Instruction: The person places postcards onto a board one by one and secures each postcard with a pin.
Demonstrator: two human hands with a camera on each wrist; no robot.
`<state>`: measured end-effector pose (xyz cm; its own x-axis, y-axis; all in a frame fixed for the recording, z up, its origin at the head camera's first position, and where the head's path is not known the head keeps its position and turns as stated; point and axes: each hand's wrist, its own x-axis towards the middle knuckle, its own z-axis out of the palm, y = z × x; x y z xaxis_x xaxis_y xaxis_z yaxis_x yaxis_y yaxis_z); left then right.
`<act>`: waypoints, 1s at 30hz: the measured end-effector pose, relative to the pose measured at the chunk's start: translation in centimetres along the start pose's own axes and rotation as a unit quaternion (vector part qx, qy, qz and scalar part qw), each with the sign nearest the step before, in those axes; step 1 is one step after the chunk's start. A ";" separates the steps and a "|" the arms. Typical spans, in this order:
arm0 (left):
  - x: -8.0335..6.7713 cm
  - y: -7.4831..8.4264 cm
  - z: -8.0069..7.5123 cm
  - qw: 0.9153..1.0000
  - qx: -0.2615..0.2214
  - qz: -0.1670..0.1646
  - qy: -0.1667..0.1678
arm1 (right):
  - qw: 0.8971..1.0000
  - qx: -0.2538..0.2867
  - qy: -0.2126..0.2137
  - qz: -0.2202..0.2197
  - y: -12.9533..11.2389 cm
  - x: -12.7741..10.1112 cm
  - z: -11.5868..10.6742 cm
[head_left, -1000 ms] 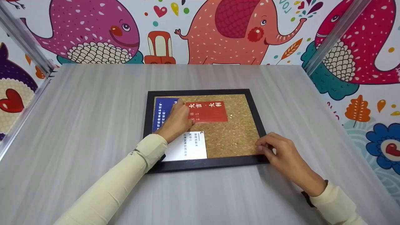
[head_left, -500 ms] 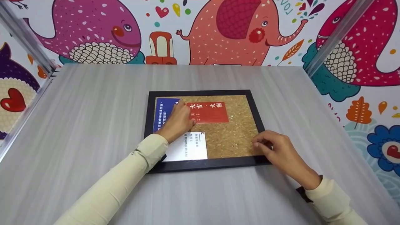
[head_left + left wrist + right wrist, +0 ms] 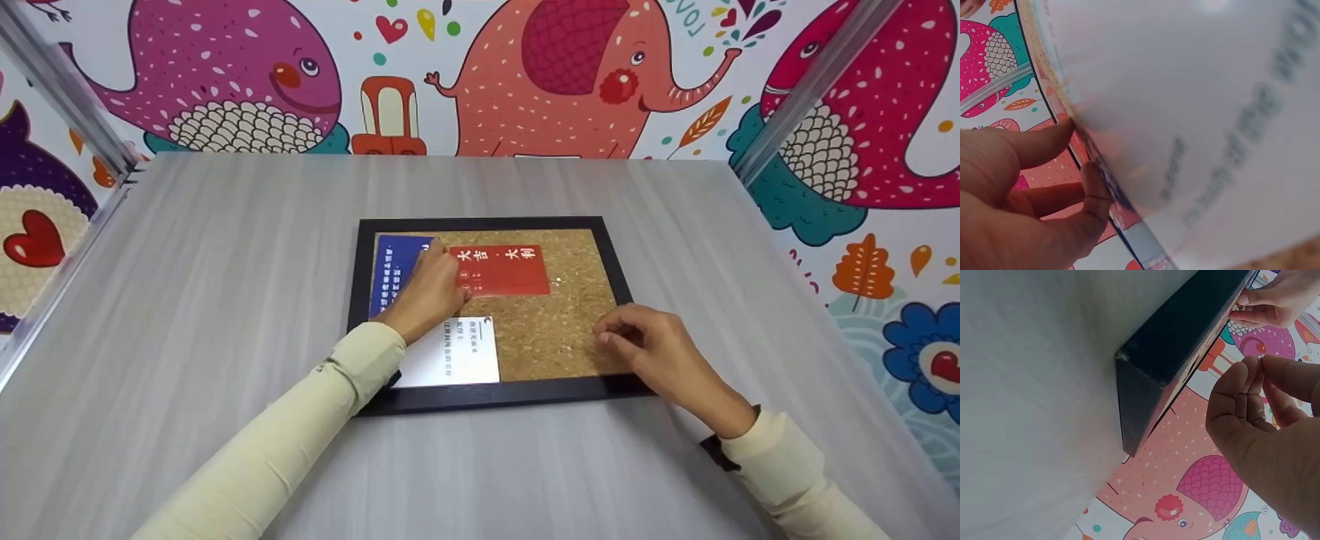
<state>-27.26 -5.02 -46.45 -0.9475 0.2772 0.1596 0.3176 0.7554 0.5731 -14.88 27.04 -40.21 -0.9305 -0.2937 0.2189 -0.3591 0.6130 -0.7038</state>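
Note:
A corkboard (image 3: pixel 547 326) in a black frame lies on the table, bearing a blue card (image 3: pixel 391 270), a red card (image 3: pixel 499 279) and a white card (image 3: pixel 472 360), all with white or dark writing. Over the red card's left end, my left hand (image 3: pixel 429 279) holds it against the cork with thumb and fingers. My right hand (image 3: pixel 656 346) hovers above the board's near right corner. Its thumb and forefinger pinch a tiny pale thing (image 3: pixel 1261 358), perhaps a clear pushpin, mostly hidden by the fingertips.
Small clear pins (image 3: pixel 556 281) stick in the cork right of the red card and lower down. The grey table (image 3: pixel 247 247) runs back to a printed wall (image 3: pixel 555 67) with cartoon elephants. Metal posts (image 3: pixel 814 90) rise at its far corners.
My right hand has shifted left and slightly up, from the frame's near right corner to over the cork. The left hand keeps its place on the red card.

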 end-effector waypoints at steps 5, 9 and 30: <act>0.0 0.1 0.0 1.000 0.003 -0.004 -0.004 | 1.000 0.005 -0.007 0.010 0.0 0.5 -0.3; 0.1 0.0 0.1 1.000 0.009 -0.005 -0.008 | 1.000 0.017 -0.008 0.017 0.1 0.9 -0.3; 0.2 -0.1 0.2 1.000 0.022 -0.003 -0.002 | 0.997 0.056 -0.011 0.053 1.2 3.6 0.1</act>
<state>-27.46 -4.94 -46.69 -0.9490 0.2750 0.1541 0.3140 0.7822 0.5382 -18.60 26.62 -40.32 -0.9607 -0.2476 0.1258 -0.2472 0.5565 -0.7932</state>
